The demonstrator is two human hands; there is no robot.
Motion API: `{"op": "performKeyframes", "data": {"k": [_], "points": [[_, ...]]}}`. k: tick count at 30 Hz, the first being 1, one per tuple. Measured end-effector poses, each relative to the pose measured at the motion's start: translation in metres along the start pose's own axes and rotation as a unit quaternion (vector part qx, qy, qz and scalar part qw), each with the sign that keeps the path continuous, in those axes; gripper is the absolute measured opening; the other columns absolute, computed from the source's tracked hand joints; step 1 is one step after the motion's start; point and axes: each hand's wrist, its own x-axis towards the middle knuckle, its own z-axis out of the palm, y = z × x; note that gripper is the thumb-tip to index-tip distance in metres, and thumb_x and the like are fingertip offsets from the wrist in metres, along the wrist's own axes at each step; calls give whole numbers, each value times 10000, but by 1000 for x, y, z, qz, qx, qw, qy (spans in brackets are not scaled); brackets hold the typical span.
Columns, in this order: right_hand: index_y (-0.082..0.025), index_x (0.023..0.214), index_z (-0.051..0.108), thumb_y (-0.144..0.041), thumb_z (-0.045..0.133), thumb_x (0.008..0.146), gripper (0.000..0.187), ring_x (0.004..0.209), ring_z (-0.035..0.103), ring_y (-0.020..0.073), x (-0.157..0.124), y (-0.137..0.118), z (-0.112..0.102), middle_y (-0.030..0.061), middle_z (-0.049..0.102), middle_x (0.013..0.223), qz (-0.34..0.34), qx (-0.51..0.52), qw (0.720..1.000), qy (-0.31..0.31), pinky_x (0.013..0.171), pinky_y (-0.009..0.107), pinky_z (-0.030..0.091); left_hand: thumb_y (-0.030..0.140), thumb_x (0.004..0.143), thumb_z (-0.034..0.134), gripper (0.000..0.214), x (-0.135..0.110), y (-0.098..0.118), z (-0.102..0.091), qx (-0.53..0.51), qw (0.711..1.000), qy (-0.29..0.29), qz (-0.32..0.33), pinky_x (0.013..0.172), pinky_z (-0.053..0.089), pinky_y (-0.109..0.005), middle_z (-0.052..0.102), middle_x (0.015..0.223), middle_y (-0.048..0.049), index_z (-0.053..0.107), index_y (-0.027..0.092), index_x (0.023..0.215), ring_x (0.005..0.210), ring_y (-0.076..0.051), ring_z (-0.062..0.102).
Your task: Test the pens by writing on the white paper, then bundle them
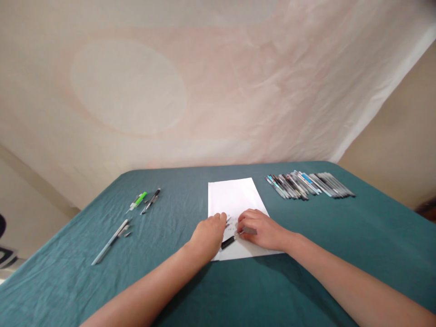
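Note:
A sheet of white paper [233, 193] lies on the table, with small dark marks near its middle. Over its left edge, my left hand [208, 234] is closed, its fingertips beside thin, dark, pointed pieces [228, 221]; whatever those fingers grip is hidden. My right hand [260, 229] is curled over the right part of the paper, its fingers closed on a pen with a black section [228, 242] slanting down to the left. A grey part of it shows at the fingers. The black end comes close to my left wrist.
A long row of pens [299, 185] lies at the back right of the green-covered table [184, 190]. At left are a green pen [139, 200], a black pen [151, 200] and a pale pen [109, 241] with small loose parts. A pale cloth [218, 91] hangs behind.

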Motion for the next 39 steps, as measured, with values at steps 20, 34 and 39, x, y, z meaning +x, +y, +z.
{"op": "performKeyframes", "data": {"k": [20, 34, 39], "points": [[-167, 810, 650, -433, 414, 915, 371, 637, 575, 126, 10, -30, -10, 38, 677, 776, 230, 213, 950, -9, 621, 247, 429, 333, 822, 481, 205, 12, -12, -14, -682, 727, -77, -6, 557, 395, -228, 542, 709, -17, 516, 139, 767, 588, -101, 491], [-157, 748, 521, -523, 480, 855, 383, 484, 455, 62, 8, -18, -17, -9, 565, 650, 295, 445, 845, 24, 464, 190, 313, 213, 813, 641, 201, 26, -24, 17, -879, 464, 29, -105, 646, 492, -206, 611, 830, -40, 618, 123, 991, 722, -95, 592], [-165, 709, 482, -510, 458, 871, 382, 495, 380, 65, 1, -12, -26, -42, 448, 583, 271, 405, 871, -64, 471, 189, 293, 161, 879, 541, 126, 34, -49, 27, -922, 363, 61, -120, 637, 527, -201, 596, 692, -24, 610, 106, 969, 680, -96, 619]]}}
